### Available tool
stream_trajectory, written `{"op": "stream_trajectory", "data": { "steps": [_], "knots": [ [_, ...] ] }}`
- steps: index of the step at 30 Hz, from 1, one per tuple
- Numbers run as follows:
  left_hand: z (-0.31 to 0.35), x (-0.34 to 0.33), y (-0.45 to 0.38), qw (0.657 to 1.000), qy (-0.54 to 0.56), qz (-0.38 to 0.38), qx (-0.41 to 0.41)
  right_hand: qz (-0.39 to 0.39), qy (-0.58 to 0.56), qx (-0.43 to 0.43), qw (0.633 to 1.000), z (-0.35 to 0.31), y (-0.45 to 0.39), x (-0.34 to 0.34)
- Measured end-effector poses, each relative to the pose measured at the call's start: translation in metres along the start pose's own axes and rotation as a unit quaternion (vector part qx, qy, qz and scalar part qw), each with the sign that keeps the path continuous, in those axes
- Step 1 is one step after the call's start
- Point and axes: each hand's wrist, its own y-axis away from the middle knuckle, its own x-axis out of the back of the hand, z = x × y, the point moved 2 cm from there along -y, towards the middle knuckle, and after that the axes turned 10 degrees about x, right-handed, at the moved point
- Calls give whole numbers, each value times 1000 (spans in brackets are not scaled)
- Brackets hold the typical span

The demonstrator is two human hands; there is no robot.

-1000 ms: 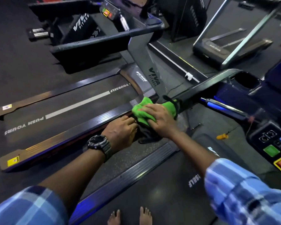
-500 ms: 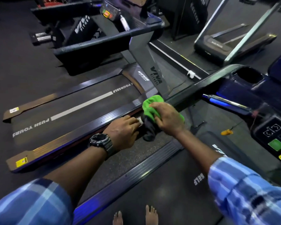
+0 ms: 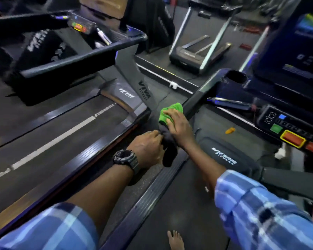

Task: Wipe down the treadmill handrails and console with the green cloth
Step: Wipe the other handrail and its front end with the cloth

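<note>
The green cloth (image 3: 170, 112) is bunched on the lower part of the treadmill's dark left handrail (image 3: 197, 98). My right hand (image 3: 178, 128) lies over it, fingers curled on the cloth and the rail. Just below, my left hand (image 3: 145, 146), with a black watch on the wrist, grips a dark piece (image 3: 170, 154) at the rail's lower end; whether that is the rail's tip or a dark rag I cannot tell. The console (image 3: 285, 127), with green and red buttons, is at the right, apart from both hands.
A second treadmill (image 3: 61, 134) with its own console (image 3: 79, 26) runs along the left. A cup holder (image 3: 236, 77) sits at the handrail's top. A small orange object (image 3: 230, 130) lies on the motor cover. My bare foot (image 3: 175, 240) stands on the belt.
My right hand has slid the green cloth a little up the handrail, away from my left hand. The left hand stays at the rail's lower end. The view has tilted up.
</note>
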Motion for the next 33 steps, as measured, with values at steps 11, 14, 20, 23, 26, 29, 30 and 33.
{"op": "stream_trajectory", "data": {
  "steps": [11,14,20,23,26,29,30,33],
  "knots": [
    [-26,18,19,987,143,-53,44,63,-7,-155,986,-53,25,-20],
    [-26,15,9,982,168,-60,57,169,-46,-241,955,-46,10,-29],
    [-18,9,5,992,121,-40,6,376,-369,-389,756,-101,77,-77],
    [-13,6,-5,998,67,-20,-3,385,-328,-460,729,-49,50,-75],
    [-13,5,-13,998,56,-5,7,373,-348,-529,679,-8,37,-69],
    [-14,8,-22,998,42,-17,41,402,-338,-524,670,-30,57,-88],
    [-16,8,-27,999,30,-17,38,411,-346,-519,665,-56,68,-95],
    [-28,2,-45,999,-34,-8,-8,329,-297,-499,745,-135,108,-114]
  ]
}}
